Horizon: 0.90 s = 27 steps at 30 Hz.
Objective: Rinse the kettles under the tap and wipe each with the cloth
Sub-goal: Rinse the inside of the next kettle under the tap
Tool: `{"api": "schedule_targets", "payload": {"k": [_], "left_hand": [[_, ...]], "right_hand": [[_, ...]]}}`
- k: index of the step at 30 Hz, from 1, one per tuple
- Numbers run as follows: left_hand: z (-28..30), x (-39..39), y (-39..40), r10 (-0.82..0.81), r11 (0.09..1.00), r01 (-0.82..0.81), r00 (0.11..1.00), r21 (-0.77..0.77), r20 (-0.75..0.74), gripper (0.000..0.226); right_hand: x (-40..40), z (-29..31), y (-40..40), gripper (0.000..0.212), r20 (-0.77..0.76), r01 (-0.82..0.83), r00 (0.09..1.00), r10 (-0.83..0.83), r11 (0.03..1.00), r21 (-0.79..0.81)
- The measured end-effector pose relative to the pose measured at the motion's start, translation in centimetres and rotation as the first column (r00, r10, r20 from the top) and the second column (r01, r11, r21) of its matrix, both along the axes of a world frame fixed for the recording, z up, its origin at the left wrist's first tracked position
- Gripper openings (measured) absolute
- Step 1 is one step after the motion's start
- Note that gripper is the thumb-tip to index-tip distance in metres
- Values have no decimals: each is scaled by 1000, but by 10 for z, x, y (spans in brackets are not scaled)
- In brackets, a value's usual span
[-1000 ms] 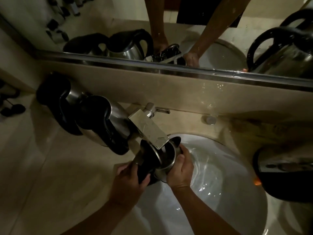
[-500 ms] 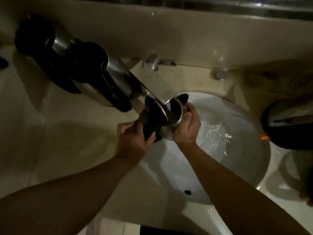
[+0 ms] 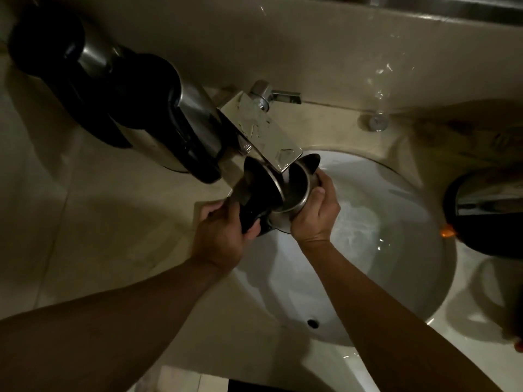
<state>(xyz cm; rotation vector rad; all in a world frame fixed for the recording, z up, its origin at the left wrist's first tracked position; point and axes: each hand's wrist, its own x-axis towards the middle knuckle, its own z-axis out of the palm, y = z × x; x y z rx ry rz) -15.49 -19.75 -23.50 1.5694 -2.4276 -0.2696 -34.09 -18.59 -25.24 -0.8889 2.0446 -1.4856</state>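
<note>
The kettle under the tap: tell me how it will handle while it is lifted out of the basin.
The kettle is probably slippery: its steel wall is wet under the tap. It may grow heavier and pull downward, since its open mouth sits below the spout. The left hand on the black handle and the right hand round the body should keep it steady.

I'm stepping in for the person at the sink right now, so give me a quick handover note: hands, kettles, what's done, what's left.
Left hand grips the black handle of the held kettle; right hand grips its steel body. Its lid is open and its mouth sits under the tap, over the sink.
Two kettles stand left of the tap, another kettle to the right.
Done: unclear. Left: finish this rinse, wipe it, do the others. No cloth in view.
</note>
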Motion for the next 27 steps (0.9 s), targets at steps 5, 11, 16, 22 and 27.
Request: {"api": "schedule_targets", "payload": {"k": [5, 11, 16, 22, 27], "left_hand": [[2, 0, 0, 20, 999, -22, 998, 36, 57, 43], [7, -4, -6, 26, 999, -28, 997, 29, 77, 38], [13, -5, -4, 34, 997, -38, 997, 64, 69, 37], [13, -3, 0, 10, 995, -15, 998, 95, 58, 42], [14, -3, -4, 19, 996, -23, 999, 88, 44, 42]], "right_hand": [[1, -3, 3, 51, 31, 0, 1000, 1, 1000, -16], [3, 12, -4, 39, 15, 15, 1000, -14, 1000, -22], [1, 9, -1, 51, 83, 8, 997, -8, 1000, 3], [3, 0, 7, 58, 74, 47, 996, -48, 999, 7], [3, 6, 1, 52, 97, 42, 994, -43, 999, 5]]}}
